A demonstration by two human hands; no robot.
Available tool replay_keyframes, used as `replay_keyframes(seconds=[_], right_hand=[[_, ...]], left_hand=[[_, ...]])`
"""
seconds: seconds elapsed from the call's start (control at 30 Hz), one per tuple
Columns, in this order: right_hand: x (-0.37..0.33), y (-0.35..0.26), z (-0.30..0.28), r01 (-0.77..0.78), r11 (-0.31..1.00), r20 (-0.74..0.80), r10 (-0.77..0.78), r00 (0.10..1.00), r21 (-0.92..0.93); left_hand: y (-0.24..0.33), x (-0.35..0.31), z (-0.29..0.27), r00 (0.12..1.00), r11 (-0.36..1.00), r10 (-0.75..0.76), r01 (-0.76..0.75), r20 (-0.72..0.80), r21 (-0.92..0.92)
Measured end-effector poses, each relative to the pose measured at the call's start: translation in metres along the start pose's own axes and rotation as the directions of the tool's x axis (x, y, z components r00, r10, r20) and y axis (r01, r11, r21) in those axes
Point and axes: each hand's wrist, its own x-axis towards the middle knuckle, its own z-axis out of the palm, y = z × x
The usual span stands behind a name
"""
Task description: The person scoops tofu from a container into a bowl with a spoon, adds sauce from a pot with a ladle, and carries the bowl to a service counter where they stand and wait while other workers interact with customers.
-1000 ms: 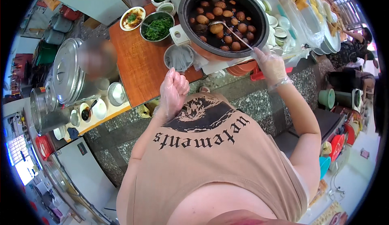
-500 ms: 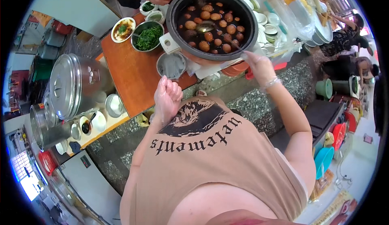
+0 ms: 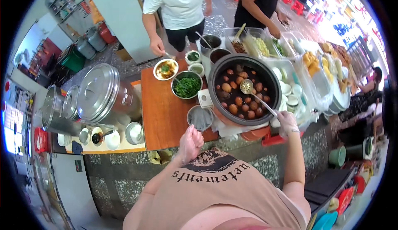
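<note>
- Right hand (image 3: 287,118) closed on the ladle (image 3: 247,86), its bowl over the dark pot (image 3: 242,90): a tilt could drip broth on the counter
- Left hand (image 3: 190,141) curled, empty (near the small steel bowl (image 3: 200,117)), could knock it

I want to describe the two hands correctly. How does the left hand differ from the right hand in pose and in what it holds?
The right hand grips the long handle of a ladle whose bowl sits over the big dark pot; the left hand holds nothing. The right hand wears a thin clear glove; the left hand looks bare. The left hand rests loosely curled at the edge of the wooden counter; the right hand is raised beside the pot. Both reach forward from the lower edge.
</note>
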Motion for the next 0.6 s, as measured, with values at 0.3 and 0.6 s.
replay_keyframes(seconds=[0.3, 0.6], right_hand=[[-0.040, -0.169, 0.002, 0.485, 0.734, -0.348, -0.349, 0.870, 0.476], [-0.106, -0.252, 0.143, 0.376, 0.591, 0.329, -0.757, 0.565, 0.714]], left_hand=[[-0.005, -0.005, -0.035, 0.987, 0.978, 0.125, -0.139, -0.098, -0.158], [0.016, -0.103, -0.063, 0.852, 0.883, 0.264, -0.402, -0.451, -0.243]])
